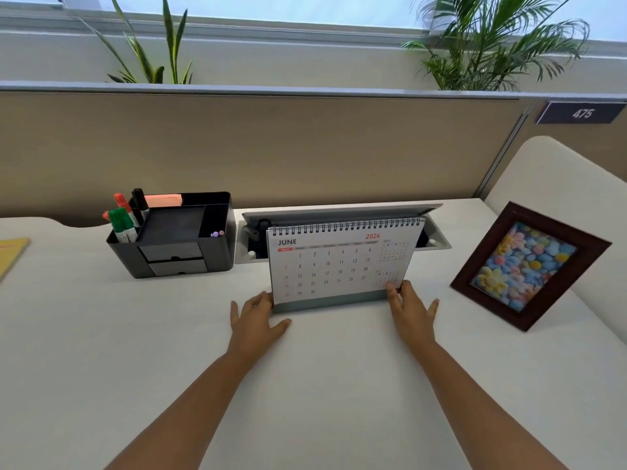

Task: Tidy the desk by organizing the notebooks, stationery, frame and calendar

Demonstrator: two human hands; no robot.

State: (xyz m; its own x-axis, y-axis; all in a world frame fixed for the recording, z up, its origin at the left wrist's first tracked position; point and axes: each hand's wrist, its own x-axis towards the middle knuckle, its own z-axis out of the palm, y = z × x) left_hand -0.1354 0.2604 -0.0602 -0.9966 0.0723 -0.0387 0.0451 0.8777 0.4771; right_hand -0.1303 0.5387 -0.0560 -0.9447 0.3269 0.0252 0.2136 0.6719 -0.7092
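Head view: white desk [101, 334], beige partition [271, 147]; each spread hand [258, 317] touches the calendar [339, 262].

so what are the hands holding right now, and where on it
The calendar, by the two bottom corners of its base: left hand at the left corner, right hand at the right, fingers fairly straight. It stands upright on the desk.

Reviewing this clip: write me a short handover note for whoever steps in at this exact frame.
Left hand and right hand: both touch the bottom corners of the calendar, fingers mostly straight.
Calendar stands upright mid-desk, showing June 2026, in front of the cable tray.
Organizer to its left holds markers and sticky notes. Frame stands at right.
Left: a yellow notebook lies at the far left edge, apparently unsorted.
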